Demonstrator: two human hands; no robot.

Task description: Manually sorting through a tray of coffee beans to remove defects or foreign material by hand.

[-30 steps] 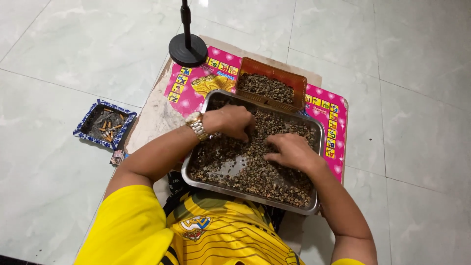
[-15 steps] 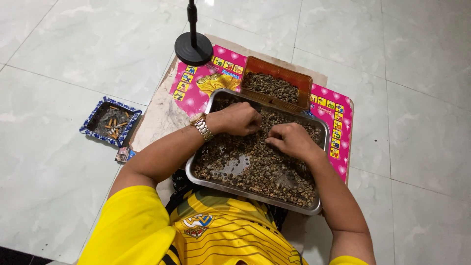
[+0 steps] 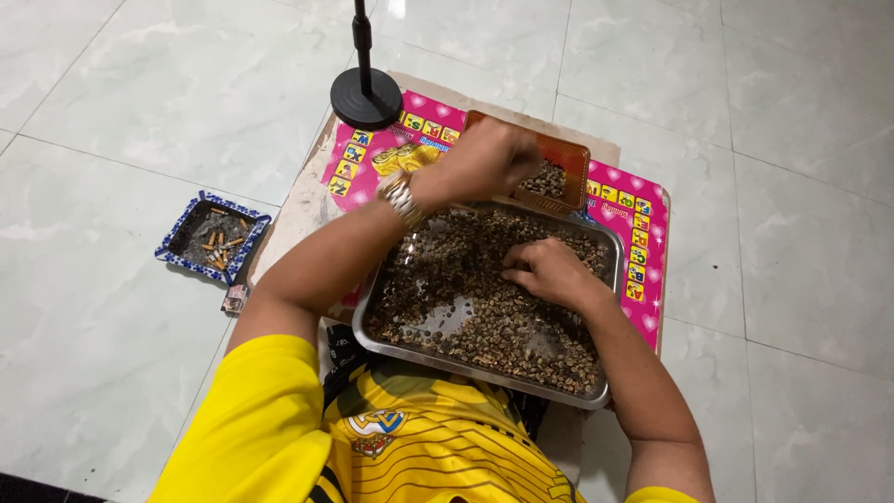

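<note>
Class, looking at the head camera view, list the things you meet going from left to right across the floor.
Blue ashtray → black round stand base → left hand → right hand → pink mat's right edge.

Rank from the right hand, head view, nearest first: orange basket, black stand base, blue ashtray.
1. Orange plastic basket, just beyond the right hand, past the tray's far edge.
2. Round black stand base, far left on the mat.
3. Blue-rimmed square ashtray, on the floor, far left.
</note>
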